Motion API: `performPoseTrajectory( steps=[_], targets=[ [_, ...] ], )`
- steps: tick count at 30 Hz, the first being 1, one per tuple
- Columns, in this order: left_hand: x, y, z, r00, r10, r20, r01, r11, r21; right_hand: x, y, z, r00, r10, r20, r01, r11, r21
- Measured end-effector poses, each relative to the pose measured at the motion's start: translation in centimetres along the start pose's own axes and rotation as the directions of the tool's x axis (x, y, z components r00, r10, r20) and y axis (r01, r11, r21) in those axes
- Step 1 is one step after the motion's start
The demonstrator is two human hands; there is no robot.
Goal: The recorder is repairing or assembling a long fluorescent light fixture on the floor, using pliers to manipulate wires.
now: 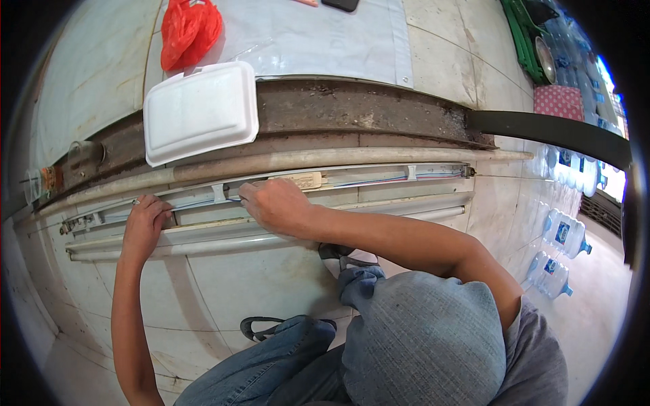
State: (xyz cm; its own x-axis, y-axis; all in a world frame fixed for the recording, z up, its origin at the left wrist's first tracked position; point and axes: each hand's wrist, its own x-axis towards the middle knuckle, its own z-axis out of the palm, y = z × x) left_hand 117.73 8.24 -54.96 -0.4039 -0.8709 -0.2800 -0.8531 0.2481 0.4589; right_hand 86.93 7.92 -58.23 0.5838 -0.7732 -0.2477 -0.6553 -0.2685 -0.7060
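Left hand: the left hand (145, 223) lay at centre-left of the frame, palm down, fingers curled onto the open tube-light fixture (271, 193), fingertips on the thin wires (196, 201) inside its channel; whether it pinched a wire could not be told.
Right hand: the right hand (274, 203) sat near the middle of the frame, loosely closed over the fixture's channel just beside the beige ballast block (305, 181); its fingertips were hidden, so what it gripped could not be told.
Fixture: long, white, lying across the tiled floor (271, 284) from centre-left to centre-right, its inside facing up, coloured wires running along it.
Cover strip: a long white cover (379, 206) lay just below the fixture, parallel to it.
Pipe: a pale pipe (325, 159) ran just above the fixture.
Metal track: a rusty dark track (359, 111) ran above the pipe.
Foam box: a closed white foam box (201, 111) rested on the track, upper left.
Red bag: a red plastic bag (189, 30) lay at the top left.
Water bottles: large bottles (562, 237) stood at the right edge.
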Motion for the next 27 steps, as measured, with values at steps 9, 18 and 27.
performPoseTrajectory(
  steps=[9,18,27],
  targets=[
    [-1.9,-1.9,0.6,0.980,-0.139,-0.141,0.108,0.973,-0.205,-0.1,2.6,-4.5,0.985,0.019,-0.169,0.025,0.966,0.257],
    [-2.6,-0.4,0.0,0.952,-0.283,-0.117,0.220,0.898,-0.382,-5.0,7.2,-10.0,0.957,0.222,0.185,-0.167,0.948,-0.272],
    [-1.5,1.3,-0.5,0.963,-0.269,-0.036,0.223,0.859,-0.461,-7.6,7.9,-10.1,0.943,0.316,0.102,-0.275,0.916,-0.292]
  ],
)
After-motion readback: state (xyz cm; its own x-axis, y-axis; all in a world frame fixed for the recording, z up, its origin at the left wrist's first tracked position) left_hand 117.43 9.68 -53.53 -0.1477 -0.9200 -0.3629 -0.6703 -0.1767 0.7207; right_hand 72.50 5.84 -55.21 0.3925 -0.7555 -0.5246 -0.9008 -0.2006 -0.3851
